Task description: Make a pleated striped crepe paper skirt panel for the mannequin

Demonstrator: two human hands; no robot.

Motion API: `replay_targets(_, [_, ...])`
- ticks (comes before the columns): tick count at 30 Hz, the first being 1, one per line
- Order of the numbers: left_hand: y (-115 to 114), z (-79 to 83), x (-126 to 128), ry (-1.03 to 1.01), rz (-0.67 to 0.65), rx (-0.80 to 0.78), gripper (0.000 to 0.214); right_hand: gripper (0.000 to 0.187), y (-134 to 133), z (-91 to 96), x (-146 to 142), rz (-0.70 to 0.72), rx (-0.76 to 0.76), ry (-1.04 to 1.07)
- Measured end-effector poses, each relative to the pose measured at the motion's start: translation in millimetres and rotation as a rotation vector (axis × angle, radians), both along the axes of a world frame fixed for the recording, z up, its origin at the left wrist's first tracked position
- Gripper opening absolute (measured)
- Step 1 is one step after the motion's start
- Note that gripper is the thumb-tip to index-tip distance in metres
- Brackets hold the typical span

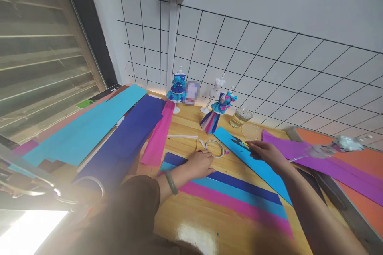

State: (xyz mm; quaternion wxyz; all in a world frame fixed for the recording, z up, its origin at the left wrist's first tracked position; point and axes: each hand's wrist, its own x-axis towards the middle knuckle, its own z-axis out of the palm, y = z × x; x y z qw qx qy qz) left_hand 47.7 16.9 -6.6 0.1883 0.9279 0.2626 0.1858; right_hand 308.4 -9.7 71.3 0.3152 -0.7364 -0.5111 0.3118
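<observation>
Resting palm-down on the long, flat striped sheet (236,194): left hand (199,164), unclenched.
Beyond the striped sheet, right hand (266,153) grips pointed snips (241,144).

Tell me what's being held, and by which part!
The right hand holds small scissors by the handle end. The left hand rests on the striped sheet; any grip can't be told.
</observation>
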Motion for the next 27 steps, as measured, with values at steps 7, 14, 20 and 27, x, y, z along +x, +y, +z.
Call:
replay_targets(7, [8.4, 1.3, 0.8, -0.073, 0.135, -0.116, 0.038, 0.047, -44.9, -63.7, 65.0, -0.272, 0.098, -0.111])
replay_targets(14, [36.4, 5.0, -22.3, -0.13, 0.327, -0.135, 0.038, 0.044, -36.6, -83.5, 84.7, -0.295, 0.112, -0.467])
replay_targets(20, [72.4, 0.7, -73.8, -0.04, 0.583, -0.046, 0.031, 0.041, -37.0, -88.3, 86.3, -0.256, 0.076, -0.756])
replay_targets(27, [83.7, -10.7, -94.1, 0.1, 0.663, -0.042, 0.011, 0.029, -36.0, -88.3, 76.4, -0.181, 0.028, -0.953])
